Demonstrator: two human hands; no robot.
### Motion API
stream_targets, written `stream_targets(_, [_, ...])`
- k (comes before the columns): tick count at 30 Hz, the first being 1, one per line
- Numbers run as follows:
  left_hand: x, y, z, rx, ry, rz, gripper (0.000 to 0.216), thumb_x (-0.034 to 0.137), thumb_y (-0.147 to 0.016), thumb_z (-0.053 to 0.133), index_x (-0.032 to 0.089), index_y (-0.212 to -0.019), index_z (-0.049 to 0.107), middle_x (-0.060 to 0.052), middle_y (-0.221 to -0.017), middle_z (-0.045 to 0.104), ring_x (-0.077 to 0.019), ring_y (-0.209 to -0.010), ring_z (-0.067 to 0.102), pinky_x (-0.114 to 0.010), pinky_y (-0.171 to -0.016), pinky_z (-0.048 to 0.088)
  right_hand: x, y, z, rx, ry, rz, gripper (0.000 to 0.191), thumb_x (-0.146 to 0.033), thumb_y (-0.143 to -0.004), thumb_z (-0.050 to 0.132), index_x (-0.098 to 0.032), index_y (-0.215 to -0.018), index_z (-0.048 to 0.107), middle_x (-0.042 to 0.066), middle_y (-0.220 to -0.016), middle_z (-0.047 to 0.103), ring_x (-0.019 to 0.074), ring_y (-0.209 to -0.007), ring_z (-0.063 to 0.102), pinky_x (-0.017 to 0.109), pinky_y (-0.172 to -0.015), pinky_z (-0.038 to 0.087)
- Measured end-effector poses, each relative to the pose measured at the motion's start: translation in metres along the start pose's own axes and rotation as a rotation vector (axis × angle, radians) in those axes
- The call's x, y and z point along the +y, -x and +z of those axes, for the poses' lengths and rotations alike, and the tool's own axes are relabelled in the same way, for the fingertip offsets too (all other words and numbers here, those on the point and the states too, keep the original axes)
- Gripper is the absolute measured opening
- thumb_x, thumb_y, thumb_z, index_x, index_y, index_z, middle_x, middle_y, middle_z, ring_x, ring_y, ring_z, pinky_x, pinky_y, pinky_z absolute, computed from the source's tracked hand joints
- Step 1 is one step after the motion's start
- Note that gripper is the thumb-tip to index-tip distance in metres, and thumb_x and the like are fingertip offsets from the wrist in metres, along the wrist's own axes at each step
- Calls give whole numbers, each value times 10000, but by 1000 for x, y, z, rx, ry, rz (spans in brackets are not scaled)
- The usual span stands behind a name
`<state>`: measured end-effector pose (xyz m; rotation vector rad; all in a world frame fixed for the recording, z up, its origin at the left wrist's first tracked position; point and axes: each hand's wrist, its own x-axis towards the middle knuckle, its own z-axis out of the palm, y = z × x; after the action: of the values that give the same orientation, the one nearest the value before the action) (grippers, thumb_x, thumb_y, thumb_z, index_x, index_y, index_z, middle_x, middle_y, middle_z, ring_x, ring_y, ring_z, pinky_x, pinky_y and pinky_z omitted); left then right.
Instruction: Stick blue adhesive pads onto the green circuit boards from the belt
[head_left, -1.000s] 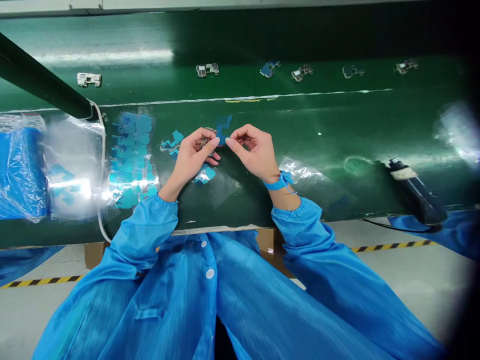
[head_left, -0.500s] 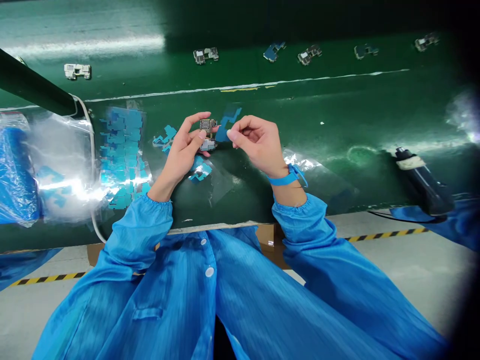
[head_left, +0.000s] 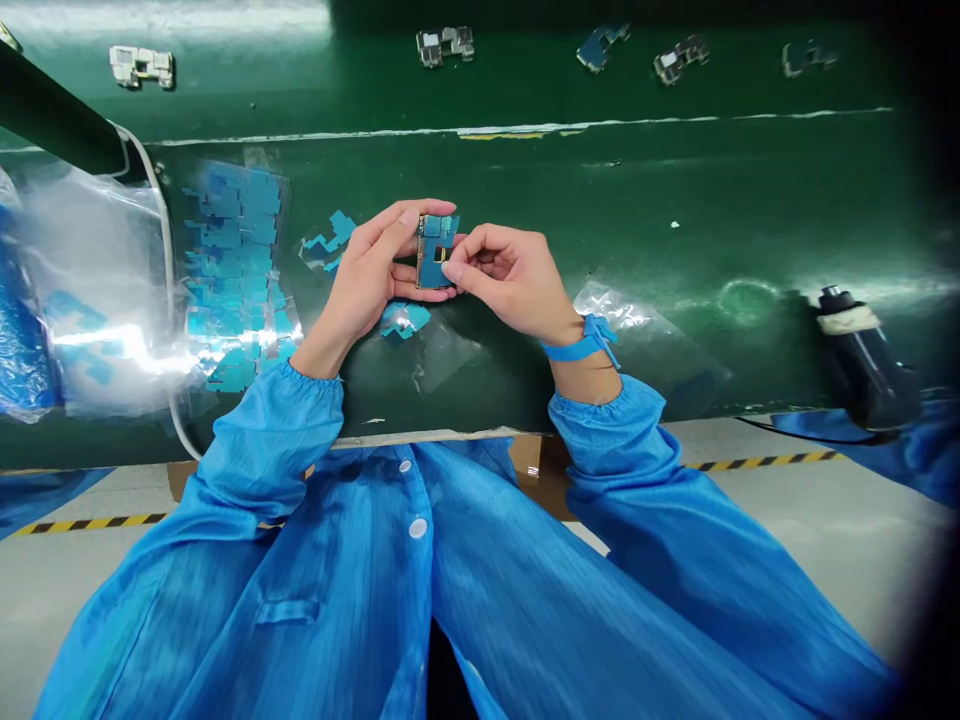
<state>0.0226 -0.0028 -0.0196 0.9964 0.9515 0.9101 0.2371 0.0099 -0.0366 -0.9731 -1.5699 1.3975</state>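
My left hand [head_left: 369, 262] holds a small circuit board [head_left: 419, 262] by its edges, thumb at the top and fingers beneath. A blue cut-out film [head_left: 433, 270] lies over most of the board's face. My right hand [head_left: 512, 275] pinches with thumb and forefinger at the film's right side, touching the board; its other fingers are curled and partly hidden. Left of my left hand is a clear sheet piece with blue film pieces [head_left: 330, 240]. Another blue film piece [head_left: 406, 319] lies on the bench just below the board.
A larger sheet of blue films [head_left: 238, 270] lies at left, beside a white cable [head_left: 166, 260] and clear plastic bags [head_left: 97, 270]. Several circuit boards [head_left: 446, 46] line the far strip. A black tool [head_left: 866, 360] lies at right, near a clear plastic sheet [head_left: 637, 325].
My right hand has brought the blue film left onto the board. The left hand has turned the board, whose face now shows blue. The whole view has shifted.
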Motion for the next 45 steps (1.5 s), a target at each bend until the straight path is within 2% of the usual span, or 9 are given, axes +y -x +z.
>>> stream_targets(6, [-7,-6,-3,-36,75,18,443,573,-1117,605,254,-1399,726,-105,-1271,805,-281,-990,858,-406,-842,771,2,1,0,9,95,-4,624,-809,-860,877,-208,-893,713,51,-910,694,166,-804,662,332,-739,636])
stream_targets(13, [-6,-7,-3,-32,65,5,440,546,-1138,555,252,-1430,703,-85,-1140,826,-278,-970,853,-429,-865,772,6,1,0,47,125,28,661,-852,-820,878,-225,-878,675,69,-925,677,251,-1079,708,388,-913,693])
stream_targets(19, [-6,-6,-2,-44,110,33,387,502,-1144,560,230,-1377,707,-76,-1186,824,-275,-969,856,-413,-818,776,8,-1,-2,31,132,6,650,-842,-856,857,-216,-878,681,57,-936,680,220,-1002,695,411,-975,694])
stream_targets(23, [-5,-5,-1,-50,125,47,392,509,-1127,599,217,-1363,712,-83,-1118,831,-284,-940,857,-418,-808,777,9,-1,-2,28,126,-1,646,-829,-851,869,-209,-868,689,50,-904,663,207,-956,687,437,-1017,687])
stream_targets(32, [-5,-6,-2,-37,103,37,440,585,-1078,658,240,-1340,737,-93,-1083,825,-309,-928,858,-448,-817,776,10,0,-2,45,141,1,664,-861,-831,860,-219,-864,693,49,-900,674,189,-867,663,409,-951,689])
stream_targets(36, [-6,-5,-3,-38,84,12,466,598,-1090,638,243,-1381,718,-90,-1044,824,-311,-983,856,-433,-834,773,8,1,-1,34,146,3,692,-887,-805,862,-220,-878,694,45,-911,685,175,-818,640,383,-852,684])
stream_targets(39, [-6,-5,-3,-39,74,5,486,615,-1099,618,245,-1402,705,-84,-1043,825,-308,-1004,854,-434,-855,772,6,1,-1,22,153,3,682,-880,-839,841,-215,-886,692,45,-913,692,162,-794,630,362,-802,669])
stream_targets(42, [-6,-5,-3,-44,94,15,454,588,-1104,625,238,-1381,711,-85,-1082,827,-308,-1001,856,-439,-844,774,6,1,-1,18,150,-3,658,-854,-868,836,-214,-883,688,46,-908,691,161,-794,635,354,-791,661])
stream_targets(45, [-6,-5,-2,-55,131,52,411,556,-1096,653,235,-1336,745,-85,-1126,830,-289,-916,855,-438,-801,778,6,1,-2,19,155,0,625,-816,-868,866,-219,-888,681,45,-904,683,175,-831,653,366,-826,673])
